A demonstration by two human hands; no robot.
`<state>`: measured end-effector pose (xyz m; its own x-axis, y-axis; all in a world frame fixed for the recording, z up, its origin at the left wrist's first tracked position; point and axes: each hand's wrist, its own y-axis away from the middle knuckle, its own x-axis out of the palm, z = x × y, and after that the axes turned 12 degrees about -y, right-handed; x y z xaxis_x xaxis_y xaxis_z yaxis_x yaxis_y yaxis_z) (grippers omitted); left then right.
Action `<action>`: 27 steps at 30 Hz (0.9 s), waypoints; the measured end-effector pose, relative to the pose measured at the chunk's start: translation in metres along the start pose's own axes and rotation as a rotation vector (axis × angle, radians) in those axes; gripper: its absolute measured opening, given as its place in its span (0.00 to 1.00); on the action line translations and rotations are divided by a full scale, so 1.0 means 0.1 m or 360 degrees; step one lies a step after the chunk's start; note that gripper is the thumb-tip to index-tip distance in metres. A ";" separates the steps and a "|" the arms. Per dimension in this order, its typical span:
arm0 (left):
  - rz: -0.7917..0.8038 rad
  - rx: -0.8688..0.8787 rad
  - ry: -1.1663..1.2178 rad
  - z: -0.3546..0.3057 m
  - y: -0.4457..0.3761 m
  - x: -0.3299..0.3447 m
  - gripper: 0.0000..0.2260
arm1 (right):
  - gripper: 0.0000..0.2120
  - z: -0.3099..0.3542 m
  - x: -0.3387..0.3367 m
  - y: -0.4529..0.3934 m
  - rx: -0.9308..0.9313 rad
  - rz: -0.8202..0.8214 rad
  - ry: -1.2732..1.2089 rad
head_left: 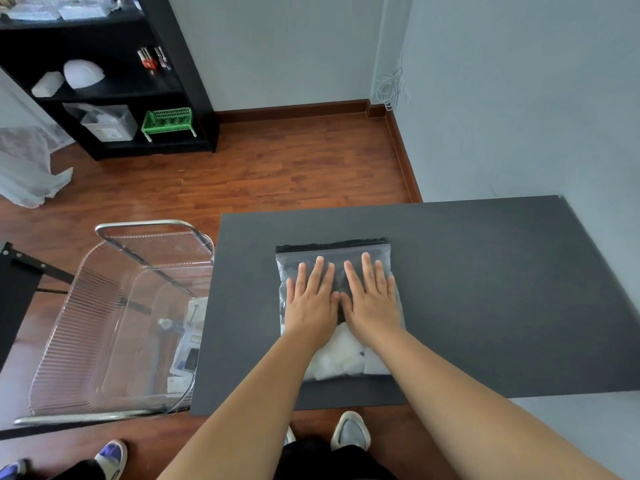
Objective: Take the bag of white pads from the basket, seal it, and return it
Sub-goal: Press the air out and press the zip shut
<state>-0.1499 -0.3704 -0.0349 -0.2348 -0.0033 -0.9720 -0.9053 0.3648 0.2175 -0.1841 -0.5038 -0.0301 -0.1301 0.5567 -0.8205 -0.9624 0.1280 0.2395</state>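
A clear zip bag (pixel 349 252) lies flat on the dark grey table (pixel 485 289), its zip strip at the far edge. White pads (pixel 343 358) are bunched at the bag's near end. My left hand (pixel 311 299) and my right hand (pixel 372 299) lie side by side, palms down, fingers straight and spread, pressing the middle of the bag. The clear ribbed basket (pixel 114 327) stands to the left of the table, apart from both hands.
The basket holds a few packets at its right side. A black shelf unit (pixel 114 81) with a green rack and white items stands at the far left. Another person's blue shoes (pixel 110 455) show at the bottom left. A wall runs on the right.
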 end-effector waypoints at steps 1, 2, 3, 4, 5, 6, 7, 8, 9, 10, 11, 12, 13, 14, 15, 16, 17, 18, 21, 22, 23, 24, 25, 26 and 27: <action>0.0015 0.0015 -0.0030 0.01 -0.05 0.02 0.25 | 0.29 -0.02 0.00 -0.05 -0.0012 0.0005 0.0038; 0.0026 0.0019 -0.0051 0.03 -0.09 0.04 0.25 | 0.29 -0.04 -0.01 -0.10 -0.0031 0.0001 0.0085; 0.0035 0.0008 -0.0064 0.05 -0.12 0.06 0.25 | 0.29 -0.05 -0.02 -0.15 -0.0056 -0.0008 0.0136; 0.0041 -0.0014 -0.0067 0.07 -0.14 0.09 0.24 | 0.28 -0.06 -0.02 -0.19 -0.0081 -0.0013 0.0181; 0.0037 -0.0042 -0.0059 0.08 -0.14 0.11 0.24 | 0.28 -0.07 -0.03 -0.22 -0.0100 -0.0009 0.0210; 0.0022 -0.0066 -0.0047 0.09 -0.13 0.13 0.23 | 0.28 -0.08 -0.03 -0.24 -0.0112 -0.0001 0.0224; -0.0001 -0.0084 -0.0036 0.09 -0.13 0.14 0.23 | 0.28 -0.09 -0.02 -0.24 -0.0120 0.0004 0.0229; -0.0027 -0.0095 -0.0027 0.09 -0.12 0.15 0.23 | 0.27 -0.11 0.00 -0.24 -0.0122 0.0003 0.0227; -0.0049 -0.0100 -0.0020 0.09 -0.13 0.16 0.22 | 0.27 -0.12 0.01 -0.24 -0.0117 -0.0003 0.0220; -0.0062 -0.0101 -0.0017 0.09 -0.13 0.16 0.22 | 0.27 -0.13 0.03 -0.23 -0.0105 -0.0011 0.0209; -0.0062 -0.0098 -0.0022 0.09 -0.14 0.16 0.22 | 0.27 -0.13 0.04 -0.23 -0.0091 -0.0019 0.0199; -0.0050 -0.0096 -0.0035 0.09 -0.16 0.16 0.23 | 0.27 -0.13 0.04 -0.24 -0.0081 -0.0026 0.0197; -0.0037 -0.0098 -0.0052 0.09 -0.16 0.16 0.23 | 0.27 -0.12 0.05 -0.24 -0.0075 -0.0030 0.0200; -0.0032 -0.0102 -0.0067 0.08 -0.17 0.17 0.23 | 0.26 -0.12 0.05 -0.24 -0.0076 -0.0032 0.0204; -0.0032 -0.0104 -0.0076 0.08 -0.17 0.17 0.23 | 0.26 -0.13 0.06 -0.25 -0.0080 -0.0039 0.0207; -0.0030 -0.0105 -0.0083 0.08 -0.18 0.17 0.24 | 0.26 -0.13 0.07 -0.25 -0.0083 -0.0049 0.0210; -0.0025 -0.0109 -0.0086 0.08 -0.18 0.17 0.24 | 0.26 -0.13 0.08 -0.26 -0.0084 -0.0055 0.0211; -0.0020 -0.0113 -0.0090 0.08 -0.19 0.17 0.24 | 0.26 -0.13 0.08 -0.26 -0.0084 -0.0057 0.0207; -0.0020 -0.0114 -0.0112 0.07 -0.19 0.17 0.24 | 0.26 -0.14 0.09 -0.28 -0.0073 -0.0051 0.0199; -0.0022 -0.0116 -0.0117 0.06 -0.19 0.17 0.24 | 0.26 -0.14 0.09 -0.28 -0.0073 -0.0049 0.0199; -0.0028 -0.0118 -0.0119 0.06 -0.18 0.17 0.24 | 0.26 -0.14 0.09 -0.27 -0.0074 -0.0049 0.0200; -0.0033 -0.0120 -0.0120 0.06 -0.18 0.17 0.25 | 0.26 -0.15 0.09 -0.27 -0.0076 -0.0047 0.0200; -0.0036 -0.0121 -0.0122 0.06 -0.18 0.18 0.25 | 0.26 -0.15 0.09 -0.27 -0.0073 -0.0041 0.0194; -0.0037 -0.0121 -0.0126 0.05 -0.18 0.18 0.25 | 0.26 -0.15 0.09 -0.27 -0.0068 -0.0035 0.0187; -0.0040 -0.0121 -0.0130 0.05 -0.17 0.18 0.25 | 0.26 -0.15 0.09 -0.28 -0.0065 -0.0032 0.0185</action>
<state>-0.1365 -0.3721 -0.0567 -0.1846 0.0657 -0.9806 -0.9356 0.2938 0.1958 -0.1615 -0.5147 -0.0515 -0.1350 0.4551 -0.8801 -0.9737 0.1036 0.2029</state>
